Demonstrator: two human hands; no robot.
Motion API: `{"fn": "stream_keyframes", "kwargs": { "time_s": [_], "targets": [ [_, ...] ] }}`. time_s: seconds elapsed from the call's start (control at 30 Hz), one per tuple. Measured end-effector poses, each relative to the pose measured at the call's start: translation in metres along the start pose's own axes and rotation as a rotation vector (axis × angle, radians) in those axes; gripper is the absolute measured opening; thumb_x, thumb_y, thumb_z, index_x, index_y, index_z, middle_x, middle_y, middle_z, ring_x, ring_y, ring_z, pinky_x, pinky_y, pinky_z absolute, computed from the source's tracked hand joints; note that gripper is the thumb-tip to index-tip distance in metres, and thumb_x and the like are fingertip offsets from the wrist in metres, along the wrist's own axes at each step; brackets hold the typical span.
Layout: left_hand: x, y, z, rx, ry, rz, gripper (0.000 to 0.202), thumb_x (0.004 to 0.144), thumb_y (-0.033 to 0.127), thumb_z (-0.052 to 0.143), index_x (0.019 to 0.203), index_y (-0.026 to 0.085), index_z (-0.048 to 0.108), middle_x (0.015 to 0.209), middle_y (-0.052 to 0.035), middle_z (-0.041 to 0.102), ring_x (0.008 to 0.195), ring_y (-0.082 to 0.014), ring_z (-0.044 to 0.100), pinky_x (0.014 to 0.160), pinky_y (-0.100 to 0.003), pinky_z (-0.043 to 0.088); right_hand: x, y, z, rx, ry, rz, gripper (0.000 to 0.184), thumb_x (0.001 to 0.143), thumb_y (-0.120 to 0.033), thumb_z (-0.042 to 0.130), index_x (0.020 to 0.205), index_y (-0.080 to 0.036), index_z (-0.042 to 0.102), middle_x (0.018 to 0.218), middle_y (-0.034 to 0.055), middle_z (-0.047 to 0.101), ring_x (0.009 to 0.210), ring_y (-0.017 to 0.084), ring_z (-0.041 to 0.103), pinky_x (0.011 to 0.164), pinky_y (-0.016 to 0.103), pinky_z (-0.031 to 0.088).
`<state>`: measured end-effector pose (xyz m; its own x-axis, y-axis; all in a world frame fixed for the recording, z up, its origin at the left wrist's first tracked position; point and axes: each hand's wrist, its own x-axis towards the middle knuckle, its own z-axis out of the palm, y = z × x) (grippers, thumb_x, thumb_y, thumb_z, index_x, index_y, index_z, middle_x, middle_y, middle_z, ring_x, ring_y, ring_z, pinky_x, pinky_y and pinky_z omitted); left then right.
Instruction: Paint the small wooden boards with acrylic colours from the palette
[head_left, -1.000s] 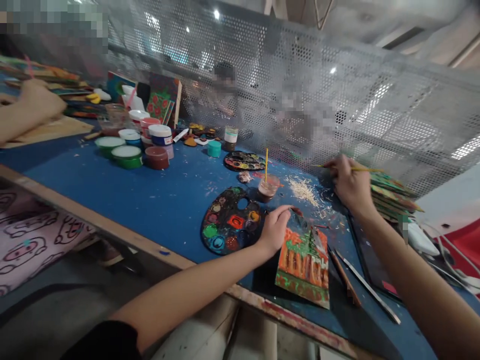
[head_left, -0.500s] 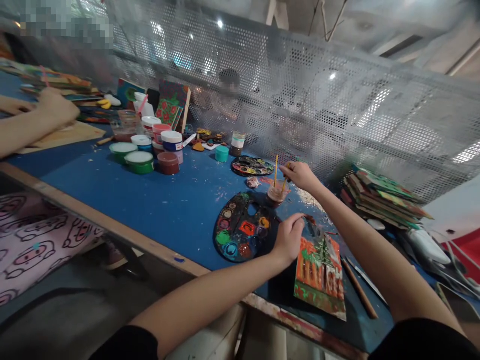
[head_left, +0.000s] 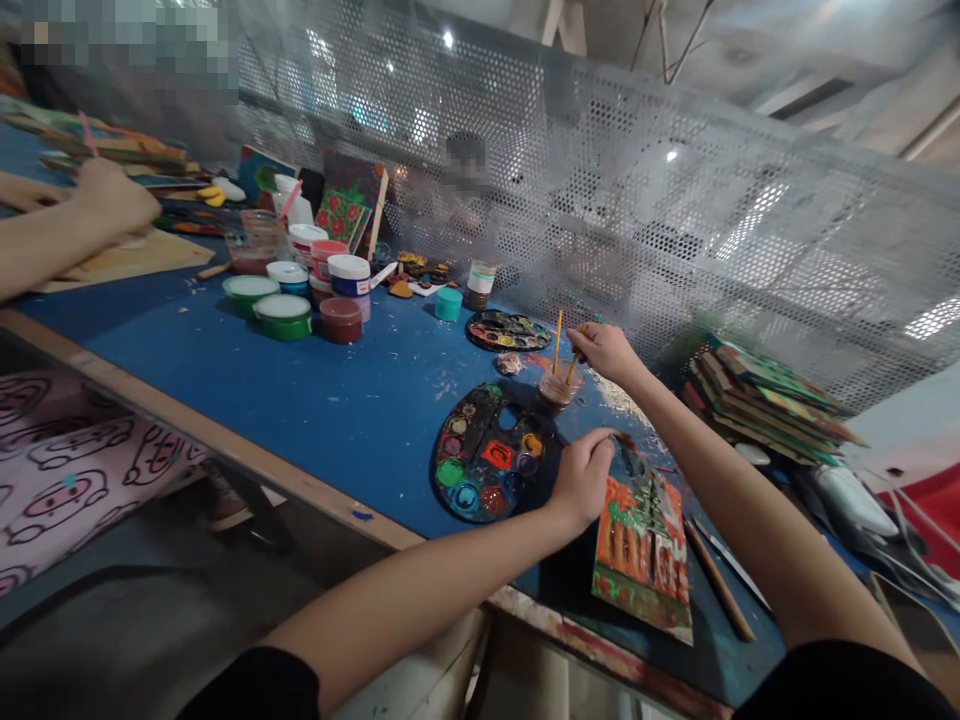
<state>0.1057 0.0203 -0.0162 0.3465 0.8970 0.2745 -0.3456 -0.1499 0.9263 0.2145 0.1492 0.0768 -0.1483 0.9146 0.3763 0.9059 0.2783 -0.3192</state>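
Note:
My right hand is closed in a pinch on a yellow paintbrush, whose lower end is in a clear cup of brownish water. A second yellow paintbrush stands in the same cup. My left hand is closed at the upper left edge of a small painting with orange, green and white paint, lying on the table; the fingertips are partly hidden. Left of that hand lies a black oval palette with wells of several colours.
A second palette and a crumpled tissue lie beyond the cup. Paint tubs stand at left on the blue table. Brown-handled tool lies right of the painting; stacked boards are behind. Another person's hand works at far left.
The view has shifted slightly. My right hand keeps the brush in the cup, its handle slightly shifted. My left hand stays at the painting's edge.

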Motion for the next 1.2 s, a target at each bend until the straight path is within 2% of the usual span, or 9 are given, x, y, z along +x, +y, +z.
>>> {"fn": "stream_keyframes", "kwargs": {
  "time_s": [0.2, 0.37, 0.57, 0.77, 0.93, 1.2],
  "targets": [
    [0.001, -0.003, 0.0, 0.019, 0.02, -0.012, 0.035, 0.096, 0.044, 0.048, 0.093, 0.014, 0.065, 0.093, -0.0054, 0.067, 0.092, -0.0195, 0.063, 0.091, -0.043, 0.048, -0.008, -0.006, -0.005, -0.031, 0.052, -0.093, 0.05, 0.095, -0.05, 0.034, 0.058, -0.021, 0.048, 0.053, 0.0018, 0.057, 0.051, 0.013, 0.052, 0.057, 0.025, 0.038],
    [0.001, -0.006, 0.001, -0.02, -0.023, 0.027, 0.038, 0.096, 0.046, 0.046, 0.092, 0.014, 0.066, 0.093, -0.0059, 0.068, 0.096, -0.0199, 0.063, 0.095, -0.044, 0.046, -0.023, -0.021, -0.017, -0.101, 0.177, -0.278, 0.045, 0.097, -0.052, 0.03, 0.066, -0.022, 0.044, 0.061, 0.0022, 0.053, 0.06, 0.015, 0.05, 0.06, 0.027, 0.036],
    [0.001, -0.004, 0.002, -0.074, -0.029, 0.048, 0.039, 0.096, 0.047, 0.045, 0.091, 0.014, 0.066, 0.093, -0.0063, 0.069, 0.097, -0.02, 0.063, 0.096, -0.044, 0.045, -0.036, -0.033, -0.018, -0.203, 0.214, -0.529, 0.039, 0.1, -0.041, 0.032, 0.066, -0.023, 0.043, 0.063, 0.0032, 0.05, 0.062, 0.016, 0.046, 0.062, 0.029, 0.036],
    [0.001, -0.004, 0.002, -0.082, -0.024, 0.05, 0.037, 0.096, 0.045, 0.046, 0.088, 0.015, 0.066, 0.092, -0.0058, 0.069, 0.096, -0.0195, 0.063, 0.096, -0.044, 0.045, -0.047, -0.036, -0.011, -0.299, 0.236, -0.68, 0.034, 0.099, -0.033, 0.038, 0.069, -0.022, 0.049, 0.064, 0.0037, 0.051, 0.062, 0.017, 0.044, 0.061, 0.03, 0.036],
    [0.001, -0.004, 0.002, -0.072, -0.007, 0.051, 0.036, 0.096, 0.045, 0.048, 0.09, 0.015, 0.066, 0.091, -0.0052, 0.068, 0.095, -0.02, 0.063, 0.095, -0.044, 0.045, -0.053, -0.035, -0.005, -0.347, 0.258, -0.745, 0.033, 0.1, -0.029, 0.037, 0.071, -0.021, 0.051, 0.063, 0.003, 0.053, 0.061, 0.016, 0.045, 0.06, 0.029, 0.037],
    [0.001, -0.004, 0.002, -0.081, -0.026, 0.042, 0.039, 0.096, 0.046, 0.046, 0.088, 0.015, 0.066, 0.092, -0.0058, 0.069, 0.097, -0.0197, 0.063, 0.096, -0.044, 0.045, -0.051, -0.027, -0.025, -0.379, 0.353, -0.731, 0.031, 0.099, -0.026, 0.04, 0.07, -0.022, 0.049, 0.063, 0.0028, 0.051, 0.062, 0.017, 0.043, 0.06, 0.03, 0.036]
  ]
}}
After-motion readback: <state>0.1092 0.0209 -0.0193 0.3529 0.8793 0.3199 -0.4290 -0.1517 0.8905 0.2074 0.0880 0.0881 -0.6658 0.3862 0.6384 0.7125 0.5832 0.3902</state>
